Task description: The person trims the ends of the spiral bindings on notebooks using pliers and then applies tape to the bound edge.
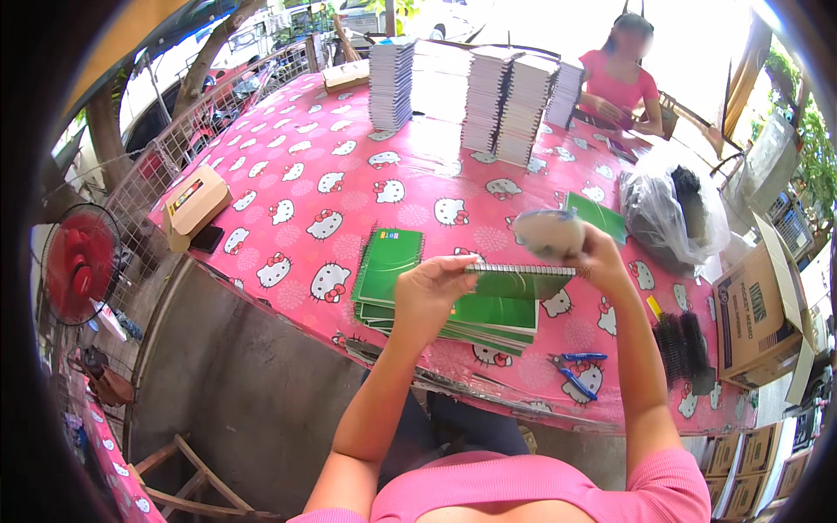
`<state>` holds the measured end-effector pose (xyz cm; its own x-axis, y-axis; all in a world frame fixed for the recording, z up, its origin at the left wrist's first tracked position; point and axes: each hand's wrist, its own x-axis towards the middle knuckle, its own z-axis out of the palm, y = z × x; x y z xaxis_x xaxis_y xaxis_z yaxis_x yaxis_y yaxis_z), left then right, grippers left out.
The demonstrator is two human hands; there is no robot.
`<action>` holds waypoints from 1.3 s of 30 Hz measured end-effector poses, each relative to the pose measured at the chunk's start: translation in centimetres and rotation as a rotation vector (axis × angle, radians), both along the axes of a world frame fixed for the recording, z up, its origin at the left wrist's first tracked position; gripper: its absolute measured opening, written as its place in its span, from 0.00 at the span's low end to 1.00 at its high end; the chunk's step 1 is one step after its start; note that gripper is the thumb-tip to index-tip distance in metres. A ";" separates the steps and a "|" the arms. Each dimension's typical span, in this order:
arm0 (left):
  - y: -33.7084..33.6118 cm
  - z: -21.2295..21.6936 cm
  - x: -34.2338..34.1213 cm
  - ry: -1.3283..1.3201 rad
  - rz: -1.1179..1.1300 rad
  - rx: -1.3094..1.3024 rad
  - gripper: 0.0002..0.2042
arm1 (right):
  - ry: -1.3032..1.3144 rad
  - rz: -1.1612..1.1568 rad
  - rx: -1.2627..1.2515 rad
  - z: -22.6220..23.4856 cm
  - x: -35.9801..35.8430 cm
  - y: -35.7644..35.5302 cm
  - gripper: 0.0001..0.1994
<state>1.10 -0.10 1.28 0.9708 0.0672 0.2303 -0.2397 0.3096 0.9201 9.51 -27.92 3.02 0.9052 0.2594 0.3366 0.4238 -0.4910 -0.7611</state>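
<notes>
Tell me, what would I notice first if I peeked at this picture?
Probably the bright pink cat-print tablecloth that covers the whole table. In the middle, the left hand holds up a green spiral notebook over a green notebook pile, with the right hand beside it. Tall white stacks stand at the far edge.

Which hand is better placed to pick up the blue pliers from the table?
Probably the right hand. The blue pliers lie on the person's right side, below that arm. The left hand holds the green notebook, though the right hand also holds something blurred.
</notes>
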 end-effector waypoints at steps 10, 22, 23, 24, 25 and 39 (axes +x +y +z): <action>-1.4 5.2 -2.1 -0.785 0.343 0.351 0.10 | -0.318 -0.383 -0.620 -8.1 -11.5 -3.5 0.29; -3.3 -2.1 -4.1 -0.519 0.281 0.624 0.12 | 0.004 -0.065 -0.119 -1.3 -18.0 1.7 0.25; -3.2 -2.0 -4.2 -0.517 0.277 0.627 0.12 | -0.050 -0.050 -0.144 -0.1 -17.5 2.6 0.25; -3.4 -1.8 -4.2 -0.515 0.268 0.622 0.12 | -0.102 -0.043 -0.174 0.9 -17.0 3.1 0.25; -3.5 -1.8 -4.2 -0.513 0.258 0.617 0.12 | -0.155 -0.035 -0.204 1.3 -16.7 3.5 0.25; -1.4 -1.6 -2.7 -0.547 0.525 0.410 0.08 | 0.432 0.072 0.247 -0.5 -16.3 3.2 0.17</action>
